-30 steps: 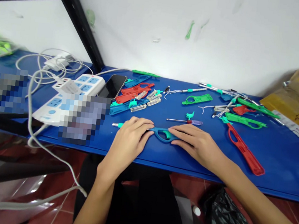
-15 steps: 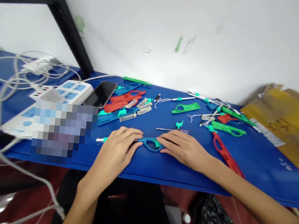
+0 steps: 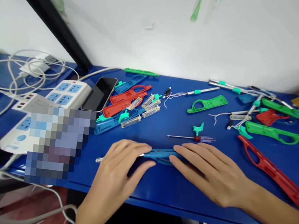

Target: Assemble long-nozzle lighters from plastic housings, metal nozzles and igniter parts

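Both my hands rest on the table's front part, on a long blue plastic handle (image 3: pixel 162 156) lying between them. My left hand (image 3: pixel 121 170) covers its metal-tipped end, and a thin metal tip (image 3: pixel 99 159) pokes out beyond. My right hand (image 3: pixel 207 172) presses its fingers over the other end. The handle's loop is mostly hidden. Beyond my fingers lie a small screwdriver with a red-and-clear grip (image 3: pixel 191 138) and a teal plastic piece (image 3: pixel 198 128). A long red plastic handle (image 3: pixel 272 171) lies to the right of my right hand.
Scattered over the blue table (image 3: pixel 172 197) are green handles (image 3: pixel 207 104), red halves (image 3: pixel 125 100), and clear tubes (image 3: pixel 150 105). A phone (image 3: pixel 99 93) lies beside a white power strip (image 3: pixel 67 93). White cables (image 3: pixel 21 72) tangle at the left; a wall rises behind.
The blue handle has turned from lying flat, loop showing, to nearly edge-on. My hands have rolled it between them. The view has dropped closer to the table.
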Motion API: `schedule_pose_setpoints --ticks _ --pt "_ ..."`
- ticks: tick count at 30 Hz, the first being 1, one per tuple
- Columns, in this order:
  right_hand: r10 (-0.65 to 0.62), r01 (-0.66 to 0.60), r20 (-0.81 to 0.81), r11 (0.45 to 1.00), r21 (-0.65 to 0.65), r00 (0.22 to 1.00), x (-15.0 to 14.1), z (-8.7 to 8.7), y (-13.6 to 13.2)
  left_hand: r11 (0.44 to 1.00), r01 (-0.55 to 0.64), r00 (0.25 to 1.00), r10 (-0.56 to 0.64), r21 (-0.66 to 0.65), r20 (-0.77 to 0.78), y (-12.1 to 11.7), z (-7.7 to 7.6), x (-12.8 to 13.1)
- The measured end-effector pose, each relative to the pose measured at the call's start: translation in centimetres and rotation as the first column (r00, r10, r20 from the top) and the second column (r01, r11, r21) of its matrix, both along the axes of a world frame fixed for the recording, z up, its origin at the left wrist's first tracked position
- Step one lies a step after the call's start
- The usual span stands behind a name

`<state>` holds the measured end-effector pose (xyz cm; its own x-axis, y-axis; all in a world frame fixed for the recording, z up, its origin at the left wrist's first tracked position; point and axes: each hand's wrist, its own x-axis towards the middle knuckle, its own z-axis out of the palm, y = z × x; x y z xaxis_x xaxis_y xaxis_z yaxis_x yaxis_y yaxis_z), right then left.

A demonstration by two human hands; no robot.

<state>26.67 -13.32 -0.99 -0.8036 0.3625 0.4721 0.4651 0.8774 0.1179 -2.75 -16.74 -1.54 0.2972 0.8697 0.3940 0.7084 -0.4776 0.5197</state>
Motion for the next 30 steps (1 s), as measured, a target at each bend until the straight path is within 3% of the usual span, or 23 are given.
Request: schedule_pose_setpoints --ticks 8,15,22,30 --pt "0.034 -0.042 -0.055 0.990 -0.136 0.998 -0.1 0.1 -0.1 1.000 -0.013 0.998 0.015 -0.028 0.062 -0.5 0.3 -0.1" --pt "0.045 -0.051 -0.055 0.992 -0.112 0.997 -0.2 0.1 0.1 1.000 0.001 0.994 0.002 -0.024 0.111 -0.7 0.4 -0.1" --pt "-0.067 0.033 -0.170 0.979 -0.200 0.983 -1.6 0.9 -0.1 1.000 -0.003 0.991 0.001 0.017 0.130 -1.2 0.3 -0.2" --pt "-0.053 0.012 -0.179 0.975 -0.223 0.982 -1.7 0.9 -0.6 0.998 0.023 0.995 -0.028 0.051 0.096 -1.1 0.2 -0.3"
